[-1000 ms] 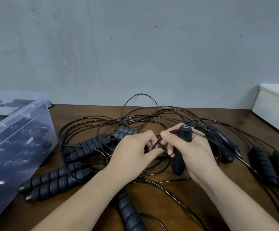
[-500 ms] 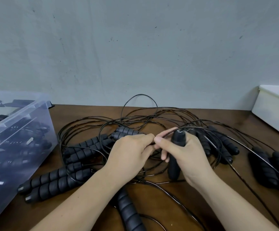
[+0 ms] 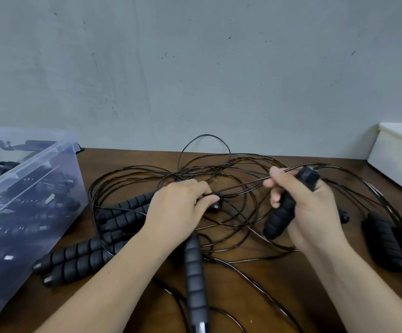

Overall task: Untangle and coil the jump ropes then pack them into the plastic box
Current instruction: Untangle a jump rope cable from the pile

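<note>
Clearly the job is partly done: the plastic box (image 3: 48, 157) at the left edge of the table (image 3: 291, 296) holds dark rope bundles, while a tangle of jump ropes (image 3: 228, 193) sprawls mid-table, uncoiled. The right hand (image 3: 315, 212) curls round one handle (image 3: 281, 217), its fingertips (image 3: 275, 175) pinching cords (image 3: 255, 181), and the left hand (image 3: 178, 207) pinches a cord at the tangle's middle. That handle's long axis slants from its foam butt near the person up to its cord end, aimed toward the wall (image 3: 195, 68) and rightward.

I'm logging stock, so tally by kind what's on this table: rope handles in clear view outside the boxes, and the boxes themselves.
Foam jump rope handles: 8, with others partly hidden
Clear plastic box: 1
White box: 1
Total: 10
</note>
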The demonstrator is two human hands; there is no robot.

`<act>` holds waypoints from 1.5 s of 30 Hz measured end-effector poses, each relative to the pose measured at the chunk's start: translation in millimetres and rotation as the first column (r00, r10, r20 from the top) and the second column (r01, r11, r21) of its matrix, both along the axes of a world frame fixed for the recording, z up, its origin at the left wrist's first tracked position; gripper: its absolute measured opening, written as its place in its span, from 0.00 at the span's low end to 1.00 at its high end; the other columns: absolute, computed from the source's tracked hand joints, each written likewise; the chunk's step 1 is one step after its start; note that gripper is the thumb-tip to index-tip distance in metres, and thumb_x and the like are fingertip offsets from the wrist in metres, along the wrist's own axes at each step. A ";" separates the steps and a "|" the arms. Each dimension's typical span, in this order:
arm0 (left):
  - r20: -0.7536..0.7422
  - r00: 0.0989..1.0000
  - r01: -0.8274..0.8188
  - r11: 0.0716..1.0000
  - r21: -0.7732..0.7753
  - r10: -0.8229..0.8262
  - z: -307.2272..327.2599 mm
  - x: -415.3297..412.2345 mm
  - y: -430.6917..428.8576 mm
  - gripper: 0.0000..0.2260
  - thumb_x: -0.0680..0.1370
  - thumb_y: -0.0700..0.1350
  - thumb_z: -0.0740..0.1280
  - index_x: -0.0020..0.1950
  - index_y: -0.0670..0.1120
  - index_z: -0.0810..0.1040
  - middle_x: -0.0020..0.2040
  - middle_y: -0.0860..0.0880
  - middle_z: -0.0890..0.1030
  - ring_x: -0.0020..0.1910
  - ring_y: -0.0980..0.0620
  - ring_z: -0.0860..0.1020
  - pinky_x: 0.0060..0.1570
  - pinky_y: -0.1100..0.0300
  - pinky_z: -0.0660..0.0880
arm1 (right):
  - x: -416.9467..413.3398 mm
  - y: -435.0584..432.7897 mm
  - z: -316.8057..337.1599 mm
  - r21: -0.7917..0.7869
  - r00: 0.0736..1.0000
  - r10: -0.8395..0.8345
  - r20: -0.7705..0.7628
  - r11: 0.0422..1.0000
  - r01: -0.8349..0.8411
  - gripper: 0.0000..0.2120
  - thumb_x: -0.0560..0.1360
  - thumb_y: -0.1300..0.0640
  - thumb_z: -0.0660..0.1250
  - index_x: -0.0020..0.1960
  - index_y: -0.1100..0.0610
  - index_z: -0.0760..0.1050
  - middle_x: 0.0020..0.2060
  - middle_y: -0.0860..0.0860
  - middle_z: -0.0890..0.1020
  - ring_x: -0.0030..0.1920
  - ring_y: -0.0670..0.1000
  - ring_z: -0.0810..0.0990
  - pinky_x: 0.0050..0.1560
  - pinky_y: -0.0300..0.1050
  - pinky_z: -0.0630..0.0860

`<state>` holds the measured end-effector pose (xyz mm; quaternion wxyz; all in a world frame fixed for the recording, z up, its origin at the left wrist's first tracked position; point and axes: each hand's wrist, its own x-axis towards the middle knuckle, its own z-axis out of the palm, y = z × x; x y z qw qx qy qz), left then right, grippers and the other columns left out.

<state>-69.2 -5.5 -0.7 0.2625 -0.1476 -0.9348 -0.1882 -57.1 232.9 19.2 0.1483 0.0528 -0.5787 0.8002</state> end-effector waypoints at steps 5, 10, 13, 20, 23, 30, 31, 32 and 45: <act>0.051 0.999 0.015 0.999 -0.034 -0.013 -0.2 -5.1 -5.2 0.13 0.84 0.62 0.62 0.54 0.57 0.82 0.46 0.57 0.81 0.48 0.55 0.79 0.46 0.55 0.76 | 1.8 -7.1 -2.4 0.036 0.999 0.043 0.024 0.998 -0.044 0.10 0.74 0.55 0.75 0.49 0.62 0.82 0.42 0.57 0.86 0.32 0.50 0.76 0.34 0.42 0.75; -0.016 0.991 0.134 0.991 -0.026 -0.134 -10.2 -4.1 8.8 0.18 0.83 0.62 0.59 0.52 0.53 0.84 0.42 0.54 0.79 0.42 0.51 0.81 0.40 0.49 0.79 | 1.9 -23.3 -20.6 0.267 0.997 0.076 0.031 0.960 -0.081 0.04 0.76 0.57 0.78 0.48 0.57 0.87 0.40 0.61 0.87 0.34 0.55 0.79 0.39 0.50 0.76; -0.090 0.980 0.173 0.984 -0.049 -0.177 -14.0 -0.4 15.1 0.21 0.83 0.62 0.56 0.45 0.51 0.81 0.38 0.53 0.76 0.36 0.51 0.79 0.34 0.49 0.77 | 1.1 -29.2 -30.2 0.393 0.995 0.080 0.058 0.914 -0.096 0.04 0.78 0.54 0.78 0.48 0.54 0.87 0.37 0.59 0.87 0.35 0.57 0.81 0.41 0.52 0.79; -0.016 0.985 0.173 0.985 -0.001 -0.173 -8.7 -0.5 9.6 0.14 0.82 0.62 0.61 0.53 0.58 0.84 0.44 0.58 0.79 0.44 0.58 0.79 0.41 0.53 0.78 | 3.5 -23.6 -20.5 0.333 1.000 0.024 -0.011 0.943 -0.019 0.04 0.78 0.56 0.77 0.45 0.56 0.87 0.36 0.58 0.86 0.34 0.55 0.80 0.41 0.50 0.78; 0.017 0.988 0.155 0.987 0.045 -0.156 -7.8 -3.7 6.1 0.12 0.82 0.62 0.65 0.52 0.58 0.85 0.46 0.59 0.80 0.46 0.58 0.79 0.44 0.53 0.78 | 3.6 -16.8 -14.9 0.296 0.999 -0.028 -0.031 0.954 0.036 0.06 0.77 0.54 0.77 0.44 0.56 0.87 0.37 0.59 0.86 0.35 0.55 0.79 0.42 0.53 0.77; 0.032 0.983 0.176 0.974 0.145 -0.182 -1.7 6.6 8.1 0.07 0.81 0.59 0.70 0.55 0.60 0.85 0.50 0.60 0.79 0.41 0.63 0.75 0.41 0.63 0.73 | -3.2 -10.0 -15.1 0.273 0.993 -0.105 -0.045 0.955 0.114 0.05 0.79 0.56 0.76 0.45 0.56 0.87 0.39 0.56 0.88 0.36 0.55 0.81 0.44 0.54 0.78; 0.018 0.980 0.195 0.969 0.150 -0.200 -1.0 9.3 8.9 0.06 0.81 0.57 0.71 0.56 0.60 0.83 0.51 0.61 0.78 0.42 0.65 0.75 0.42 0.64 0.73 | -4.1 -10.7 -16.3 0.269 0.993 -0.108 -0.043 0.956 0.116 0.05 0.79 0.57 0.76 0.46 0.56 0.87 0.40 0.56 0.88 0.36 0.56 0.81 0.44 0.54 0.79; 0.010 0.977 0.211 0.966 0.152 -0.215 -1.0 11.2 9.8 0.07 0.80 0.56 0.71 0.58 0.61 0.81 0.52 0.61 0.77 0.44 0.66 0.76 0.44 0.64 0.75 | -4.2 -11.9 -17.2 0.265 0.993 -0.110 -0.038 0.957 0.116 0.05 0.79 0.57 0.75 0.46 0.57 0.86 0.41 0.56 0.88 0.36 0.56 0.81 0.44 0.54 0.79; 0.177 0.968 0.153 0.979 0.134 -0.176 -4.2 8.5 8.5 0.24 0.72 0.59 0.79 0.58 0.61 0.68 0.58 0.62 0.72 0.52 0.60 0.78 0.51 0.54 0.80 | -7.8 -7.4 -15.7 0.115 0.992 -0.129 -0.004 0.985 0.128 0.05 0.80 0.61 0.74 0.48 0.63 0.83 0.45 0.58 0.89 0.37 0.54 0.82 0.38 0.47 0.76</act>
